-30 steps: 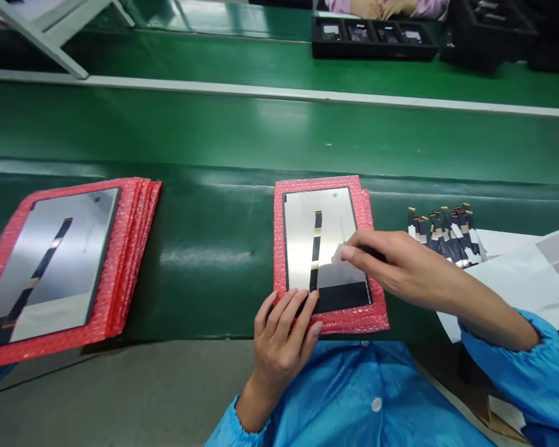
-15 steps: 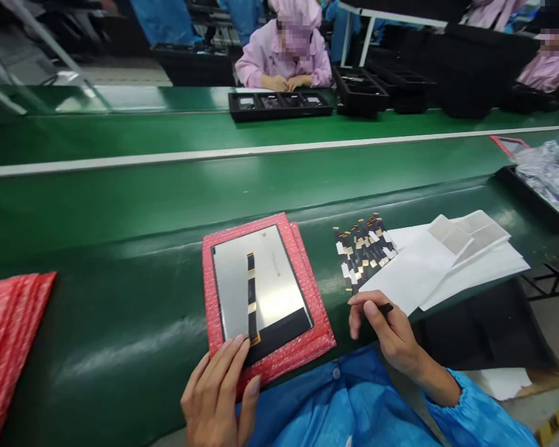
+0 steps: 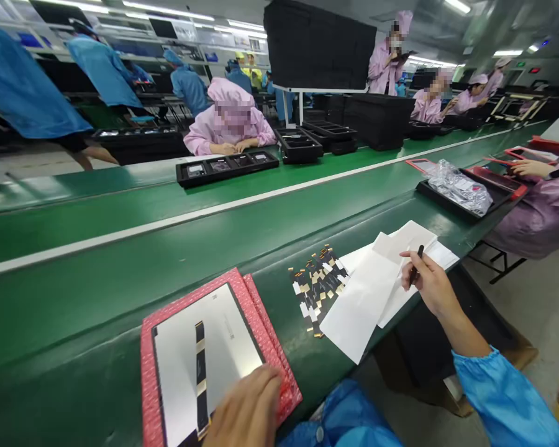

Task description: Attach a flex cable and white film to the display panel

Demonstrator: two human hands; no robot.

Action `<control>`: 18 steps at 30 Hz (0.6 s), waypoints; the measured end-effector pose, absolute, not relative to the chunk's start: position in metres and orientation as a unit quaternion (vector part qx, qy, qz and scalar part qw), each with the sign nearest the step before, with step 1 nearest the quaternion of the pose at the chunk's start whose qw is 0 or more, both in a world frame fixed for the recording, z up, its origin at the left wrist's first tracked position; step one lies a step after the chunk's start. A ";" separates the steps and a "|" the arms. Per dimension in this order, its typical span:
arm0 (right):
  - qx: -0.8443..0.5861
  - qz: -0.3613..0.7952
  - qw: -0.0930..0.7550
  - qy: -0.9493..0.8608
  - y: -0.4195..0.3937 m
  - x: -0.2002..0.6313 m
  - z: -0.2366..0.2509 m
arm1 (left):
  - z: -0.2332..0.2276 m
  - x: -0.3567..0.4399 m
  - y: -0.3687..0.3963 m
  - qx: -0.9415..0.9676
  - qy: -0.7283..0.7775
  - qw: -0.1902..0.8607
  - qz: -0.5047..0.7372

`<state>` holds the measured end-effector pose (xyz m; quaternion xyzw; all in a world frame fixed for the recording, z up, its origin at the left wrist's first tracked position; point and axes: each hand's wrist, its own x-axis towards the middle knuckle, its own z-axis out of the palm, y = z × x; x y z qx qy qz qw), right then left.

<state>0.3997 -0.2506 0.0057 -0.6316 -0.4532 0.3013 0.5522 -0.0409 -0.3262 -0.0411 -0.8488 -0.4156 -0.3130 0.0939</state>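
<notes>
My right hand (image 3: 426, 279) is closed around a slim black pen-like tool (image 3: 418, 264), just above the white sheets (image 3: 363, 298). The tool's lower end is hidden by my fingers. Slightly blurred, my left hand (image 3: 249, 406) rests over the lower right part of a display panel (image 3: 230, 347), fingers extended and close together. A dark flex cable (image 3: 201, 366) with gold-coloured patches lies lengthwise on the panel's silvery back. Beneath the panel is red bubble wrap (image 3: 149, 360). Between panel and sheets lies a pile of similar flex cables (image 3: 319, 288).
A black tray (image 3: 466, 208) with clear plastic bags (image 3: 456, 186) stands at right, near a co-worker's hand (image 3: 533, 169). Across the green bench (image 3: 190, 254), a person in pink (image 3: 230, 124) sits behind a compartmented black tray (image 3: 228, 169). A dark box sits below the bench edge.
The view has turned right and up. My right hand has moved from beside the cable pile to over the sheets with the tool. My left hand has shifted right across the panel's lower end.
</notes>
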 end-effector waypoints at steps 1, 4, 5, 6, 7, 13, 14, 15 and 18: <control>-0.637 0.284 0.559 -0.448 -0.251 0.405 0.004 | -0.040 -0.023 -0.320 -0.861 -0.391 0.128 -0.298; -0.665 0.171 0.530 -0.497 -0.253 0.418 -0.005 | -0.028 0.031 -0.304 -0.913 -0.293 0.185 -0.214; -0.667 0.138 0.508 -0.527 -0.254 0.422 -0.010 | -0.024 0.049 -0.300 -0.922 -0.274 0.195 -0.191; -0.664 0.119 0.484 -0.558 -0.255 0.424 -0.014 | -0.021 0.065 -0.297 -0.927 -0.265 0.199 -0.174; -0.655 0.111 0.464 -0.586 -0.255 0.426 -0.018 | -0.020 0.081 -0.295 -0.931 -0.263 0.197 -0.161; -0.594 0.132 0.384 -0.695 -0.249 0.408 -0.014 | -0.038 0.125 -0.291 -0.935 -0.198 0.246 -0.162; -0.574 0.151 0.360 -0.720 -0.247 0.403 -0.008 | -0.039 0.125 -0.291 -0.932 -0.176 0.269 -0.166; -0.550 0.173 0.333 -0.747 -0.246 0.397 -0.001 | -0.038 0.122 -0.292 -0.929 -0.156 0.290 -0.170; -0.473 0.230 0.259 -0.810 -0.241 0.381 0.023 | -0.019 0.112 -0.292 -0.921 -0.110 0.329 -0.174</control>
